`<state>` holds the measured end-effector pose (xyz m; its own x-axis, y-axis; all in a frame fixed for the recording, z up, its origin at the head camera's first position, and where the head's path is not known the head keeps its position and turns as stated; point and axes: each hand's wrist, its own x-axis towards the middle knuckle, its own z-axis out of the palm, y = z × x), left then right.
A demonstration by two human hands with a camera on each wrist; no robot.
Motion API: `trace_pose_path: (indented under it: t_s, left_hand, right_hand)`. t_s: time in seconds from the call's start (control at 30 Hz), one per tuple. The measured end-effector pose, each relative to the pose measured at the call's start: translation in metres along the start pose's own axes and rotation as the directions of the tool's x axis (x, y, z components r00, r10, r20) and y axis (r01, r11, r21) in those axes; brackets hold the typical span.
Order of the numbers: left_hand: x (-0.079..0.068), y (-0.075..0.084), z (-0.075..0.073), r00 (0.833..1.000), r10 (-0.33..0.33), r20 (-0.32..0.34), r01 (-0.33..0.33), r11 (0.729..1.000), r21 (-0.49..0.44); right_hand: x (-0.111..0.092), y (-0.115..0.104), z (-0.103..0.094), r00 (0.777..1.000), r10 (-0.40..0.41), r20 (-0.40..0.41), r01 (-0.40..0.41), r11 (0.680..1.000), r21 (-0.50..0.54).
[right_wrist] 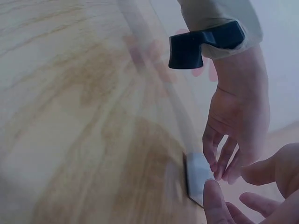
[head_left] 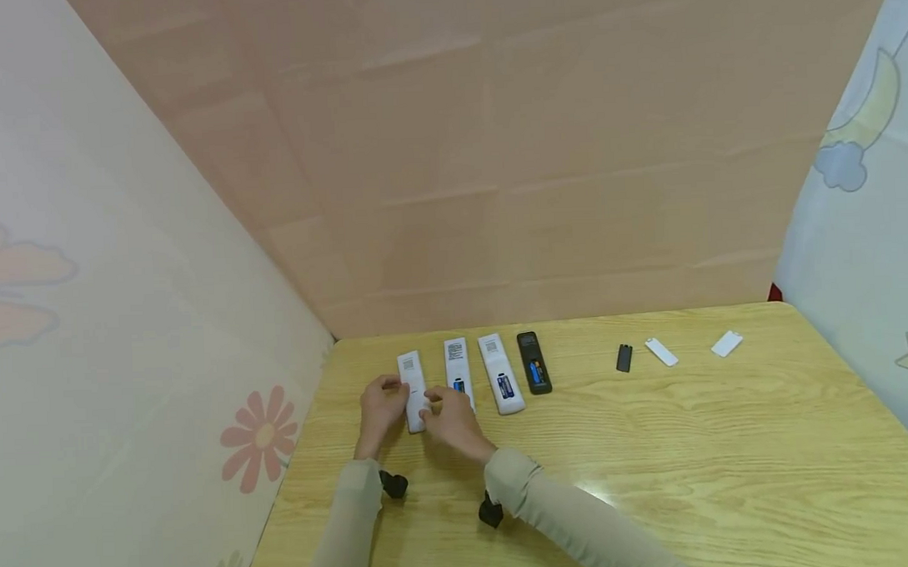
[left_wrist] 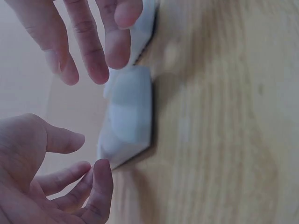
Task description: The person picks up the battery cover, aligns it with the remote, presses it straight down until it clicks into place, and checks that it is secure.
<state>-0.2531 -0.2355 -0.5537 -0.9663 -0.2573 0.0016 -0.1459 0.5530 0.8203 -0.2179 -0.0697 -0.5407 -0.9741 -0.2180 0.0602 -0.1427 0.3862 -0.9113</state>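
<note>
A white remote control (head_left: 410,370) lies back up at the left of the row, its battery compartment covered. My left hand (head_left: 382,409) is at its left edge, fingertips right against its side in the left wrist view. From the other side my right hand (head_left: 456,423) reaches in, fingertips close to the right edge, fingers loosely bent. Neither hand is wrapped around the remote. Just right of it, a second white remote (head_left: 455,351) shows a blue battery and is partly hidden by my right hand.
Further right lie another white remote (head_left: 492,357) and a black remote (head_left: 529,348), both with batteries exposed. A black battery cover (head_left: 624,358), a narrow white cover (head_left: 662,351) and a wider white cover (head_left: 727,343) lie toward the back right of the wooden table (head_left: 693,450).
</note>
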Motion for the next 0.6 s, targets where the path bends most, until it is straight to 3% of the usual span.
trace_pose_path:
  t_s: [0.17, 0.6]
  left_hand:
    - [0.000, 0.008, 0.001, 0.999, 0.042, -0.003, -0.042, 0.999, -0.016]
    - [-0.002, 0.025, 0.014, 0.994, 0.108, 0.035, -0.106, 0.994, -0.041]
  right_hand:
    - [-0.002, -0.001, -0.015, 0.999, 0.023, 0.035, -0.026, 0.995, 0.094]
    - [0.000, 0.003, -0.046, 0.999, 0.016, -0.037, -0.013, 0.996, 0.088]
